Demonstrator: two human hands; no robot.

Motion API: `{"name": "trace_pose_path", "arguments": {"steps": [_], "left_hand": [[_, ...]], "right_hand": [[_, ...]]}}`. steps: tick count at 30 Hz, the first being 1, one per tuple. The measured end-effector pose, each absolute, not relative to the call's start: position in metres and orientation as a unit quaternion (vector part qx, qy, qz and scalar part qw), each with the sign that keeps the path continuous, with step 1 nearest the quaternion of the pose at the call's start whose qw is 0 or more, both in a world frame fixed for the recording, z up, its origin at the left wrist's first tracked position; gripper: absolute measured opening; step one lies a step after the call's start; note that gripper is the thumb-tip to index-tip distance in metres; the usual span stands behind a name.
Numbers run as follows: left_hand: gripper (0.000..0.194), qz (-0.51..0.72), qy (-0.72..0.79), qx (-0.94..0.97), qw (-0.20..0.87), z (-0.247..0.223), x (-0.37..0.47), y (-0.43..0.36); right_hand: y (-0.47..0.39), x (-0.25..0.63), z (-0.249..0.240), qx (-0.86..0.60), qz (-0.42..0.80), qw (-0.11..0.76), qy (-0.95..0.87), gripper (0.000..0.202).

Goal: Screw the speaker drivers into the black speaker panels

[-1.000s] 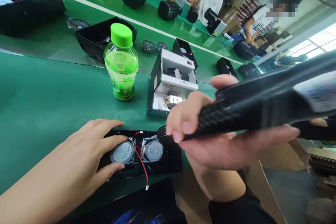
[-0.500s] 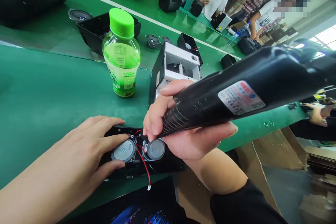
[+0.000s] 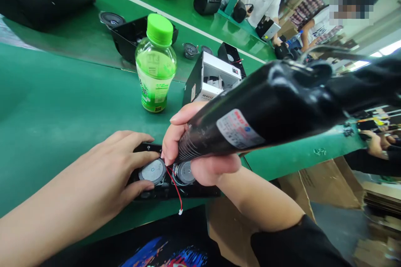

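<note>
My left hand [image 3: 109, 167] grips the left speaker driver [image 3: 153, 171], thumb and fingers at opposite edges of its round magnet. This driver and a second speaker driver [image 3: 186, 172] sit side by side in a black panel [image 3: 196, 192], magnets facing up. A red wire [image 3: 178, 190] with a white plug runs between them and hangs over the panel's near side. In my right hand [image 3: 208, 170] is a black electric screwdriver [image 3: 216, 127], slanting down to the left. Its tip, hidden behind my fingers, is near the left driver's right edge.
A green-capped bottle [image 3: 156, 66] and a silver-and-black machine [image 3: 206, 75] stand beyond the panel. Black speaker housings [image 3: 56, 2] and loose drivers [image 3: 112, 19] lie along the green table [image 3: 62, 87]. Cardboard [image 3: 326, 183] is at right; several people work farther off.
My right hand has brought the screwdriver left and down, closer to the left driver, covering more of the right one. My left hand keeps its hold. The whole view has shifted slightly.
</note>
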State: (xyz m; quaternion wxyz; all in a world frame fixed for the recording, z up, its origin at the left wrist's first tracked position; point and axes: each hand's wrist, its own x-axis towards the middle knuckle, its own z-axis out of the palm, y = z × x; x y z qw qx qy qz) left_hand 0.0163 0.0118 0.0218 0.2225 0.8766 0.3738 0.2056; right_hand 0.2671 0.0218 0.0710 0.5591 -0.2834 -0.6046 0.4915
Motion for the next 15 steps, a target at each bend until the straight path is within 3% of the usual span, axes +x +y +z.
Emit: {"name": "trace_pose_path", "arguments": {"steps": [3,7,15], "left_hand": [[0.039,0.173,0.384,0.871,0.251,0.028,0.018,0.014],[0.038,0.143,0.397,0.866,0.269,0.033,0.02,0.015],[0.039,0.148,0.389,0.876,0.244,0.034,0.02,0.015]], "right_hand": [[0.021,0.267,0.069,-0.226,0.519,0.582,-0.584,0.068],[0.02,0.269,0.077,-0.212,0.56,0.548,-0.584,0.056],[0.009,0.267,0.085,-0.297,0.537,0.557,-0.56,0.063]]}}
